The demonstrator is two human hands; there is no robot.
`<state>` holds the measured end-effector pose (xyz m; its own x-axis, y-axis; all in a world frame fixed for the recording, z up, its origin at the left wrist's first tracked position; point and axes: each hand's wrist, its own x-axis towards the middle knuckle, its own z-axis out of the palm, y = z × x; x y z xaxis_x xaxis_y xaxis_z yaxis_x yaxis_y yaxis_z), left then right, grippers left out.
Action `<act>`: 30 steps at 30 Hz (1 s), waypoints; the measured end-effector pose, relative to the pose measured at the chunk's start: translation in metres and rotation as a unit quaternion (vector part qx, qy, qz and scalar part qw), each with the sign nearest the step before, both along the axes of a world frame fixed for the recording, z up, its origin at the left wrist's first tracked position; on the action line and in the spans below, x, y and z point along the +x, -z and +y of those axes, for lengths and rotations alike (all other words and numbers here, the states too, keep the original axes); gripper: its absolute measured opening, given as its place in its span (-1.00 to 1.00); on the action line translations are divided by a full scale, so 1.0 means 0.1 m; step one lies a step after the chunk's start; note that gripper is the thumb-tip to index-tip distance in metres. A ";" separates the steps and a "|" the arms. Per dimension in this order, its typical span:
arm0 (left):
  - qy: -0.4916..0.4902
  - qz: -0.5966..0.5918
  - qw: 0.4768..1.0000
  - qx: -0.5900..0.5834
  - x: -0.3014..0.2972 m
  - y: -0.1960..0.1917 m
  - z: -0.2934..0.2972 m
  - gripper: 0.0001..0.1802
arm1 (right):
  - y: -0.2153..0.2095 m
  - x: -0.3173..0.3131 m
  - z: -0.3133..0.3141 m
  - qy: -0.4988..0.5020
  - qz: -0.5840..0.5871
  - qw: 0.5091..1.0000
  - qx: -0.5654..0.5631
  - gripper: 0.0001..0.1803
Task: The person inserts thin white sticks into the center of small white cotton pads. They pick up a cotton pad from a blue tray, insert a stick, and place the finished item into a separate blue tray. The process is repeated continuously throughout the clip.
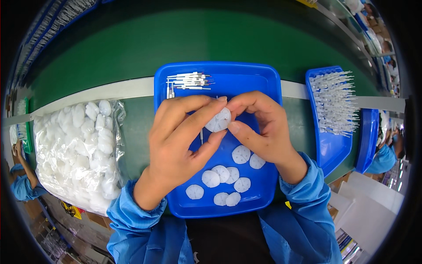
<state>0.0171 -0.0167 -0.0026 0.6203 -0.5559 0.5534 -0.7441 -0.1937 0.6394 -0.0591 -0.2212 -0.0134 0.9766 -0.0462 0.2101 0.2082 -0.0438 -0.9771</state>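
Observation:
Between my two hands is a round white disc (218, 120) with small marks on its face, held above a blue tray (263, 196). My left hand (178, 132) is closed on the disc's left side with fingertips and thumb. From the right, my right hand (263, 127) pinches its edge with thumb and index finger. Several similar white discs (210, 178) lie in the tray's near half, some overlapping. Thin white sticks with darker tips (191, 81) are piled at the tray's far left. A slim rod shows below my left fingers; I cannot tell whether it is held.
A clear plastic bag of white rounded pieces (79, 145) sits at the left. To the right, a blue tray (327, 152) holds many thin white sticks (334, 103), with another blue tray (368, 141) beside it. The green tabletop (176, 39) extends beyond. Other people work at both sides.

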 end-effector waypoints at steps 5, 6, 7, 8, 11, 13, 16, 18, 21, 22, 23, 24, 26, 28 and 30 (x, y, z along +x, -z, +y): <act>0.018 -0.010 1.000 0.001 0.01 0.01 -0.01 -0.36 | -0.01 -0.01 -0.02 0.002 0.037 0.999 0.020 -0.77; 0.023 -0.013 1.000 0.002 0.01 0.00 -0.01 -0.36 | -0.02 -0.02 -0.04 -0.002 0.053 0.998 0.031 -0.78; 0.024 -0.016 1.000 0.005 0.00 0.01 -0.02 -0.36 | -0.02 -0.03 -0.05 -0.007 0.068 0.997 0.042 -0.78; 0.027 -0.018 0.999 0.006 0.00 0.02 -0.02 -0.35 | -0.02 -0.03 -0.06 -0.009 0.072 0.997 0.037 -0.78; 0.020 -0.019 1.000 0.004 -0.01 0.04 -0.03 -0.34 | -0.01 -0.02 -0.06 -0.012 0.061 0.998 0.025 -0.76; 0.013 -0.014 1.000 0.000 -0.01 0.05 -0.03 -0.34 | 0.01 0.00 -0.02 -0.011 0.026 0.999 0.022 -0.73; 0.002 0.001 1.000 -0.005 -0.01 0.04 0.00 -0.36 | 0.03 0.02 -0.02 -0.021 0.009 1.000 0.003 -0.67; -0.010 0.007 1.000 -0.009 0.01 0.01 0.01 -0.37 | 0.01 0.00 -0.03 -0.009 0.008 1.000 -0.004 -0.63; -0.022 0.076 0.993 -0.089 0.05 -0.08 0.11 -0.40 | 0.00 -0.05 -0.06 0.023 -0.027 0.988 -0.150 -0.58; -0.012 0.061 0.989 -0.134 0.10 0.02 0.15 -0.53 | -0.02 -0.04 -0.09 0.023 -0.058 0.968 -0.243 -0.57; -0.021 0.079 0.984 -0.160 0.10 0.09 0.17 -0.56 | -0.03 -0.05 -0.09 0.026 -0.085 0.938 -0.334 -0.56; -0.029 0.096 0.978 -0.185 0.11 0.13 0.18 -0.59 | -0.06 -0.05 -0.04 0.021 -0.088 0.916 -0.392 -0.65; -0.041 0.137 0.968 -0.205 0.09 0.14 0.18 -0.61 | -0.21 0.05 0.04 -0.011 -0.195 0.827 -0.528 -0.72; -0.048 0.196 0.955 -0.219 0.06 0.11 0.17 -0.61 | -0.21 0.11 0.14 -0.041 -0.250 0.756 -0.603 -0.75; -0.044 0.241 0.944 -0.220 0.05 0.09 0.16 -0.66 | -0.19 0.13 0.21 -0.079 -0.249 0.732 -0.629 -0.74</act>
<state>0.0222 -0.0005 -0.0115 0.8925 -0.2719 0.3598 -0.3389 0.1220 0.9329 -0.0465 -0.1997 0.0052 0.7367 0.5950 0.3212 0.6242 -0.7811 0.0155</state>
